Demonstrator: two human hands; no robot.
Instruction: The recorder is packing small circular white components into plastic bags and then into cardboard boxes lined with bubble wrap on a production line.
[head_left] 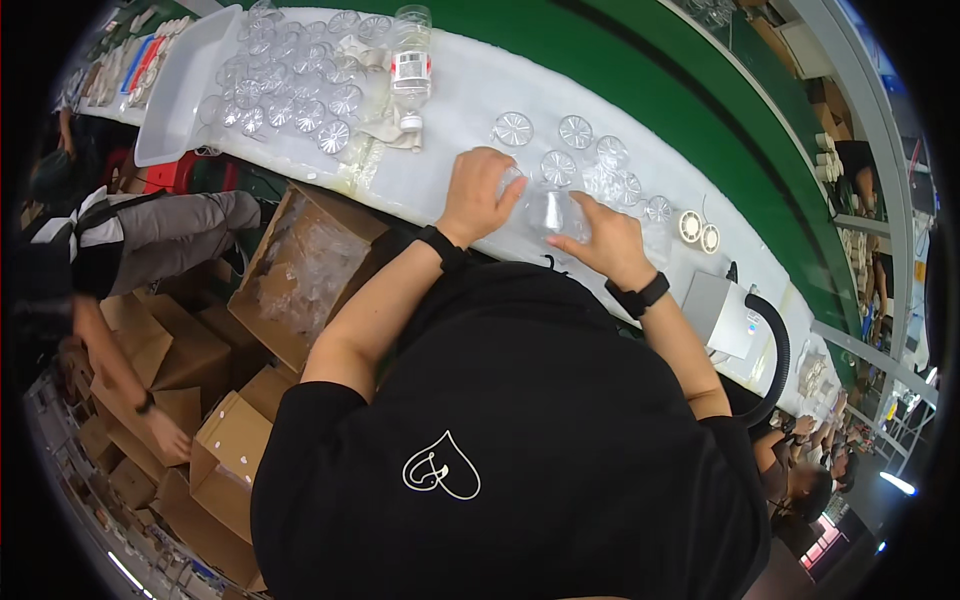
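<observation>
White padded bench alongside green belt. Left hand and right hand both closed around clear plastic piece, held just above bench edge between them; left fingers curled over its left side, right fingers wrapped on its right. Black wristband on each wrist. Loose clear round discs just beyond hands; more discs far left beside white tray. Clear bottle lying on bench. Open cardboard box of clear parts below bench, left. Grey unit with black hose at right.
</observation>
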